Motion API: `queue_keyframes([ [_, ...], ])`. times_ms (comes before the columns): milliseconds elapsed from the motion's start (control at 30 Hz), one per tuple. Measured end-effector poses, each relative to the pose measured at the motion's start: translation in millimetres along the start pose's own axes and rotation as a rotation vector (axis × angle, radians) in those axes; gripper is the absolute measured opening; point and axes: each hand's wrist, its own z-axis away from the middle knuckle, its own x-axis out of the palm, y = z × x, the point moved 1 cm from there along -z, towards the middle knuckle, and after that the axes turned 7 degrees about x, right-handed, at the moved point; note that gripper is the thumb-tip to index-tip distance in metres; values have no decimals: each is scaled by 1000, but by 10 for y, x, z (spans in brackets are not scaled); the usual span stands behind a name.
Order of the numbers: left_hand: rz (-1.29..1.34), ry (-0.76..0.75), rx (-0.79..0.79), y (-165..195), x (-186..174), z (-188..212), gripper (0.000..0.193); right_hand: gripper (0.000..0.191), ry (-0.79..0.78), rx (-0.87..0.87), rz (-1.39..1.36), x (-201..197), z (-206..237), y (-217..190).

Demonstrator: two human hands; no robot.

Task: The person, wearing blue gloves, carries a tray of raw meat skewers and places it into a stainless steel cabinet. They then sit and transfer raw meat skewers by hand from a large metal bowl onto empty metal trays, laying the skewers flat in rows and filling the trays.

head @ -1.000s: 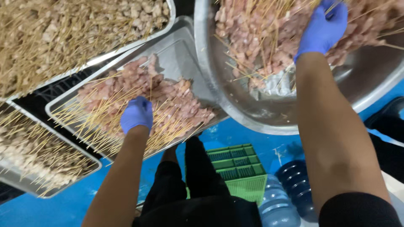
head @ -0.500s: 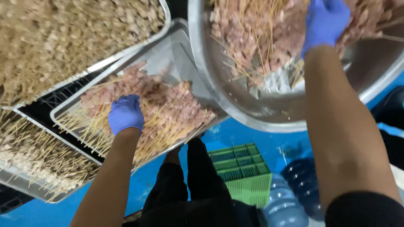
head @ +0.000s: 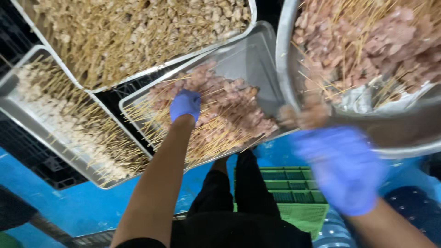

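Note:
My left hand [head: 185, 104], in a blue glove, lies on the pile of raw meat skewers [head: 229, 115] in the middle steel tray [head: 250, 55], fingers bent down over the sticks; whether it grips any I cannot tell. My right hand [head: 342, 167], also gloved in blue and blurred by motion, is just below the rim of the big steel bowl [head: 281, 69]. It carries a blurred bunch of meat skewers [head: 305, 115] between the bowl and the tray. More pink meat skewers [head: 358, 41] fill the bowl.
A tray of pale skewers [head: 138, 32] overlaps the middle tray at the top. Another tray of skewers [head: 69, 119] sits at the left on black crates [head: 41, 165]. Below are a blue floor [head: 92, 202], a green crate [head: 285, 193] and my dark trousers.
My right hand has left the bowl and come down toward me with a bunch of skewers. My left hand stays on the tray's pile. The view has shifted right.

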Motion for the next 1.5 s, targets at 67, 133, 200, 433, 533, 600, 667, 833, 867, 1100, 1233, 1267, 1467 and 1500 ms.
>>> queue_keyframes([
  [67,154,43,-92,-32,-20,77,19,24,-293,-31,364,482,-101,-148],
  [133,212,0,-186,-115,-33,114,27,41,-346,-205,455,1051,-240,-38],
  [200,165,-155,-281,-229,-24,152,43,34,-377,-201,563,1585,-349,343],
  [433,1205,285,-168,-580,-201,298,32,20,-379,5,877,3022,-445,1759],
  [533,1157,170,-229,-636,-300,316,38,18,-388,-9,825,3265,-410,1959],
  [600,1143,65,-257,-642,-327,282,39,17,-502,-82,780,3293,-417,1990],
  [667,1103,-15,-233,-638,-322,228,35,16,-601,-138,770,3242,-408,2003],
  [833,1042,-11,-195,-613,-250,19,33,42,-461,-265,563,2766,-304,1823],
  [867,1045,-9,-186,-595,-231,-17,33,47,-469,-185,536,2663,-252,1775],
  [1100,1140,34,-182,-451,-56,-101,28,43,-187,387,248,2220,478,1280],
  [1233,1367,133,-81,-346,0,-216,23,38,-9,518,100,1974,930,1004],
  [1267,1520,118,-41,-289,-22,-230,21,38,-4,595,77,1879,1018,969],
  [1467,73,422,55,-115,-372,220,56,31,202,319,448,830,1050,1289],
  [1500,163,423,21,-66,-415,375,54,30,309,421,327,551,968,1486],
])
